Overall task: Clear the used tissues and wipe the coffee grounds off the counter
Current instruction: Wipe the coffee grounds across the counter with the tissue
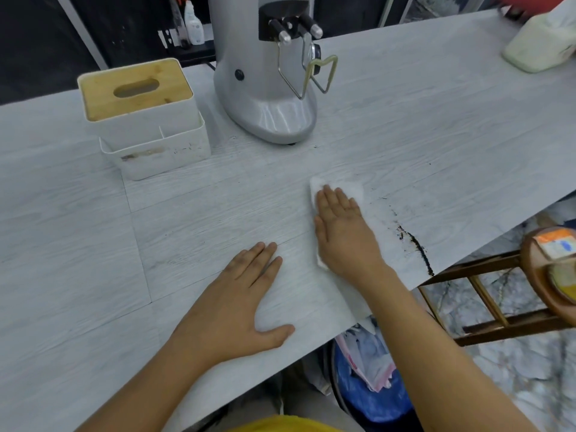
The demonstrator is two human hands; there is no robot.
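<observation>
My right hand lies flat, fingers together, pressing a white tissue onto the pale wood-grain counter. The tissue sticks out past the fingertips and along the hand's right side. Just right of it a dark curved streak of coffee grounds runs toward the counter's front edge. A few dark specks lie near the grinder's foot. My left hand rests palm down on the counter, fingers spread, holding nothing.
A grey coffee grinder stands at the back centre. A white tissue box with a wooden lid sits at the back left. A pale tissue pack is far right. A blue-lined bin holding crumpled waste and a wooden stool stand below the counter edge.
</observation>
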